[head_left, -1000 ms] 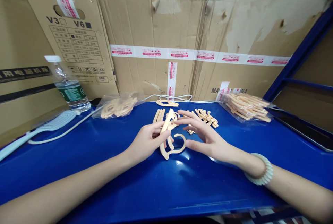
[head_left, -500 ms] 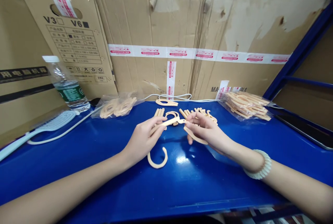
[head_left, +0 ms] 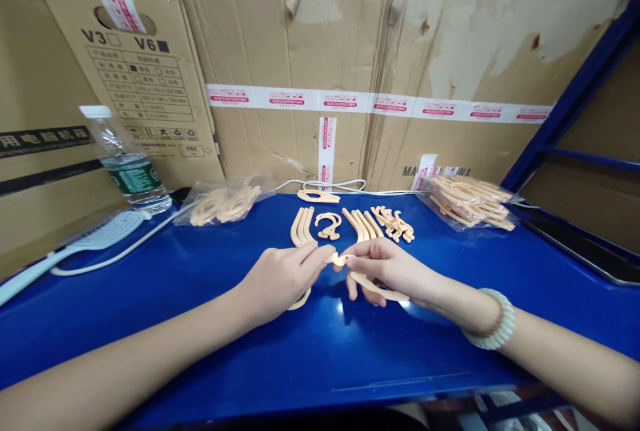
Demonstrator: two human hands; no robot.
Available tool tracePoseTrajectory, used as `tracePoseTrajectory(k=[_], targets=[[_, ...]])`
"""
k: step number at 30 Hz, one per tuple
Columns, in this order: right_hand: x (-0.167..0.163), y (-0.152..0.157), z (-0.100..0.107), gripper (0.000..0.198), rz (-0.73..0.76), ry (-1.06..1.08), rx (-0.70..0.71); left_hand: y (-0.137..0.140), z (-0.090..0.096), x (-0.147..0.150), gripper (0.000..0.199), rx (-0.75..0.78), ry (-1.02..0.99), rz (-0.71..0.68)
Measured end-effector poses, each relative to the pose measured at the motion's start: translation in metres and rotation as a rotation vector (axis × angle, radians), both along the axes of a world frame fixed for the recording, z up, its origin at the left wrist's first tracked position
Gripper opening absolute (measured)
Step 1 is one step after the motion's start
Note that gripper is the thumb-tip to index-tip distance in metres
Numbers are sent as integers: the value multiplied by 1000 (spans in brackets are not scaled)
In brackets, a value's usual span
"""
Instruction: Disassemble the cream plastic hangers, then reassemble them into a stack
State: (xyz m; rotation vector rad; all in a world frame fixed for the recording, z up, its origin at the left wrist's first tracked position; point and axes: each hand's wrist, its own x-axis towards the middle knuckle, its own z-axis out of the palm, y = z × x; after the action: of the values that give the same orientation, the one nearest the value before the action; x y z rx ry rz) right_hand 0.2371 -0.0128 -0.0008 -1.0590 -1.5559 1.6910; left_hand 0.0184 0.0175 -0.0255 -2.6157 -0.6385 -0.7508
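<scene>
My left hand [head_left: 283,277] pinches one end of a peach plastic hanger arm, whose other tip [head_left: 300,301] pokes out below the palm. My right hand [head_left: 385,267] grips a second peach arm piece [head_left: 380,287] that runs down to the right. The two pieces meet at a small joint [head_left: 339,259] between my fingertips, just above the blue table [head_left: 320,351]. Beyond the hands lie loose peach parts: curved arms [head_left: 300,225], a hook [head_left: 329,223], straight arms [head_left: 363,223] and a small pile [head_left: 395,223].
A clear bag of hooks [head_left: 225,203] lies at the back left, a bag of arms [head_left: 467,201] at the back right. A water bottle [head_left: 125,164], a white comb [head_left: 80,244] and a white cable [head_left: 325,185] sit by the cardboard boxes [head_left: 320,51]. Blue shelf frame [head_left: 575,97] on the right.
Both hands dropped nearer the table and pulled closer to me, bringing the two arm pieces end to end. The hook that lay loose in front of my left hand is now out of sight.
</scene>
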Motion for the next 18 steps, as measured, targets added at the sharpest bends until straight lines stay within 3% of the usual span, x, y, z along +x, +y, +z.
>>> tracePoseTrajectory(k=[4,8,14,16,18], targets=[[-1,-2,2,24,12,-71,-1,-4,4,2,27,11,112,18],[-3,-5,0,24,-7,-168,116,-7,9,3,26,16,216,46],[-6,-14,-5,28,-66,-287,350,-6,14,3,20,-229,232,107],[-7,-17,-5,28,-93,-364,524,-5,13,2,19,-359,139,101],[-7,-20,-3,25,-128,-485,797,-4,12,1,21,-497,32,91]])
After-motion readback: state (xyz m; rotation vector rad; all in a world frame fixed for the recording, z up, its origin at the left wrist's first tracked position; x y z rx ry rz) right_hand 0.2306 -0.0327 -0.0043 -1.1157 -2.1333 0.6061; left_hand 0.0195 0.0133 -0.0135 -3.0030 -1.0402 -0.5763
